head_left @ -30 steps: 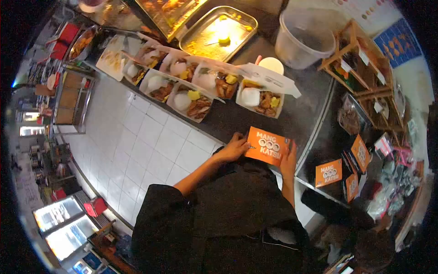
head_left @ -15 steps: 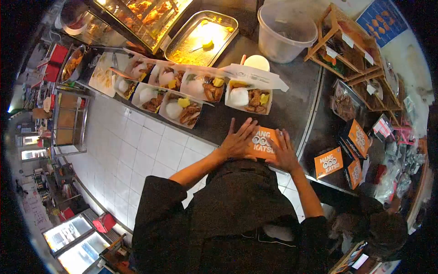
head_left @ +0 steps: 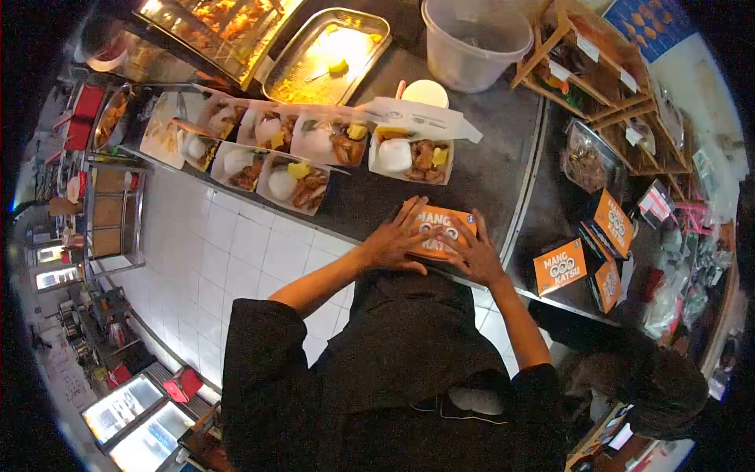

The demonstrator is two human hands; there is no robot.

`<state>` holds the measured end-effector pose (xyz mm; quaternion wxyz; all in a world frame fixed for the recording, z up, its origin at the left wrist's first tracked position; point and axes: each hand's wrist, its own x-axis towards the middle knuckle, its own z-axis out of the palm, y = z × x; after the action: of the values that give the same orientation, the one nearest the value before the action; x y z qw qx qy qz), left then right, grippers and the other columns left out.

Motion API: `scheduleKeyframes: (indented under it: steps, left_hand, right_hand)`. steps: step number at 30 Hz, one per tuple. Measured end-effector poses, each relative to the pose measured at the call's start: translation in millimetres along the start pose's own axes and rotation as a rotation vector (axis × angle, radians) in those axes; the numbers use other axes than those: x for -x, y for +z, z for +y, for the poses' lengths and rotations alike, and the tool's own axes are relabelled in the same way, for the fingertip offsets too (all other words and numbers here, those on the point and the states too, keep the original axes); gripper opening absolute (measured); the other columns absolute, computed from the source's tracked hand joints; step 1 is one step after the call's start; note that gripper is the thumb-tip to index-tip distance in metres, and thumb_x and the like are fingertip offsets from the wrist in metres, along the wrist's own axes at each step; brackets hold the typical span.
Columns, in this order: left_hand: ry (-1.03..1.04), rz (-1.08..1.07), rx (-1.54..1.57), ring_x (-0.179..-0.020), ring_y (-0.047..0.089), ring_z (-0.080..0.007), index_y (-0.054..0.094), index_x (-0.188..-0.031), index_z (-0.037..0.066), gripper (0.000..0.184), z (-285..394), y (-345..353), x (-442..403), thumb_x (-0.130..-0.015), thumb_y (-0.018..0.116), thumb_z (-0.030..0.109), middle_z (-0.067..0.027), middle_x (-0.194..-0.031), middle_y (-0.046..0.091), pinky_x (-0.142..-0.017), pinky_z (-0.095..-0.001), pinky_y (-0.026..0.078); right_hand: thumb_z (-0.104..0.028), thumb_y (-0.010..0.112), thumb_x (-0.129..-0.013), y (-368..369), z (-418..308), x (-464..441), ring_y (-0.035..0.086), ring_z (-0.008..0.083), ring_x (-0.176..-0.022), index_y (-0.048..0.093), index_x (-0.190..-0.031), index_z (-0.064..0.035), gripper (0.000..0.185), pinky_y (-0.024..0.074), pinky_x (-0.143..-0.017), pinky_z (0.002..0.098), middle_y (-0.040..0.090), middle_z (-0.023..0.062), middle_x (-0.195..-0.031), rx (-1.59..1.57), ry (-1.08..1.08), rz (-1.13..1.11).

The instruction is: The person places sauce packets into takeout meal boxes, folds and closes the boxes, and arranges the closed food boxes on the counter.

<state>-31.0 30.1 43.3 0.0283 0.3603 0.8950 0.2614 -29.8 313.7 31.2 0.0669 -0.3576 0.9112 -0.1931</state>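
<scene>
A closed orange takeaway box (head_left: pixel 445 214) printed "MANG KATSU" lies at the counter's front edge, close to my body. My left hand (head_left: pixel 399 241) rests on its left side, fingers stretched across the lid. On the right side lies my right hand (head_left: pixel 472 252), its fingers spread over the lid and right edge. Parts of the lettering are hidden beneath the fingers. Just behind it stands an open box (head_left: pixel 378 162) with rice, brown fried pieces and a yellow piece. Further left, several open boxes with similar food stand together, including a front one with rice (head_left: pixel 281 186).
Folded orange boxes (head_left: pixel 561 266) stand at the right. Behind are a metal tray (head_left: pixel 284 88), a clear plastic bucket (head_left: pixel 476 59) and a white round lid (head_left: pixel 425 94). A wooden shelf (head_left: pixel 617 108) stands at the back right. Another person in dark clothing (head_left: pixel 661 393) is at lower right.
My hands have shifted inward over the orange box, and my left thumb now sits lower at its front. The view has moved slightly, so the counter items appear further left.
</scene>
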Motion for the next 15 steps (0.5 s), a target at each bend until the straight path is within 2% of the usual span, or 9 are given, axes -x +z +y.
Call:
scheduleKeyframes:
  steps: [2,5,6,7,9,12,15]
  left_hand:
    - [-0.042,-0.048,-0.052,-0.145,0.024,-0.0481,0.043,-0.151,0.031,0.087,-5.8,7.6,0.6,-0.074,0.077,0.056,-0.028,-0.158,0.023,-0.107,-0.0553,0.043]
    - [-0.058,0.04,-0.053,-0.144,0.03,-0.0445,0.048,-0.147,0.034,0.084,-10.7,12.8,-3.0,-0.071,0.078,0.055,-0.0237,-0.157,0.028,-0.106,-0.0538,0.045]
    - [-0.088,0.066,0.017,-0.143,0.034,-0.0437,0.053,-0.143,0.036,0.078,-11.6,18.9,-1.5,-0.07,0.08,0.051,-0.0216,-0.156,0.032,-0.106,-0.0551,0.044]
    - [-0.12,0.063,0.043,-0.142,0.035,-0.0431,0.054,-0.142,0.037,0.077,-10.6,21.9,-4.7,-0.07,0.08,0.05,-0.0214,-0.156,0.033,-0.106,-0.0551,0.043]
    - [-0.201,0.028,0.106,-0.141,0.038,-0.0418,0.057,-0.14,0.038,0.074,-10.8,21.2,-5.9,-0.07,0.081,0.048,-0.0209,-0.155,0.034,-0.107,-0.0551,0.041]
    - [-0.239,0.107,0.18,-0.145,0.034,-0.036,0.05,-0.144,0.04,0.08,-11.1,36.9,-2.9,-0.071,0.081,0.047,-0.0183,-0.158,0.033,-0.102,-0.0629,0.035]
    - [-0.256,0.131,0.091,-0.136,0.043,-0.0387,0.064,-0.132,0.041,0.067,-9.0,41.0,-3.2,-0.068,0.083,0.049,-0.0181,-0.149,0.043,-0.106,-0.0518,0.036]
  right_hand:
    - [-0.048,0.067,-0.088,-1.2,-0.5,-1.1,0.011,0.0466,-0.15,0.054,-0.141,-0.0406,0.055,0.0249,-0.119,0.062,0.024,-0.003,-0.164,0.02,0.031,-0.051]
    - [-0.053,0.062,-0.09,1.7,-3.1,-0.5,0.008,0.0432,-0.152,0.059,-0.138,-0.0368,0.05,0.0196,-0.12,0.062,0.026,-0.0023,-0.164,0.02,0.123,-0.068]
    - [-0.052,0.062,-0.09,10.7,-4.1,1.2,0.011,0.044,-0.151,0.061,-0.136,-0.034,0.049,0.0208,-0.119,0.0628,0.029,-0.0003,-0.163,-0.104,0.158,-0.001]
    - [-0.053,0.06,-0.091,16.0,-0.5,1.6,0.014,0.0458,-0.15,0.064,-0.132,-0.0294,0.047,0.0216,-0.119,0.0628,0.032,0.0022,-0.162,-0.104,0.129,0.043]
    - [-0.054,0.058,-0.093,28.1,6.6,2.8,0.017,0.0472,-0.149,0.065,-0.129,-0.0266,0.046,0.0218,-0.118,0.0632,0.036,0.0054,-0.16,-0.136,0.121,0.081]
    - [-0.057,0.054,-0.095,37.3,13.9,8.9,0.021,0.0481,-0.148,0.067,-0.125,-0.0247,0.046,0.0218,-0.118,0.0637,0.039,0.0094,-0.157,-0.159,0.108,0.079]
    - [-0.058,0.051,-0.097,31.9,15.4,13.4,0.025,0.0478,-0.146,0.068,-0.12,-0.0207,0.048,0.023,-0.116,0.0635,0.039,0.0125,-0.156,-0.092,0.124,0.042]
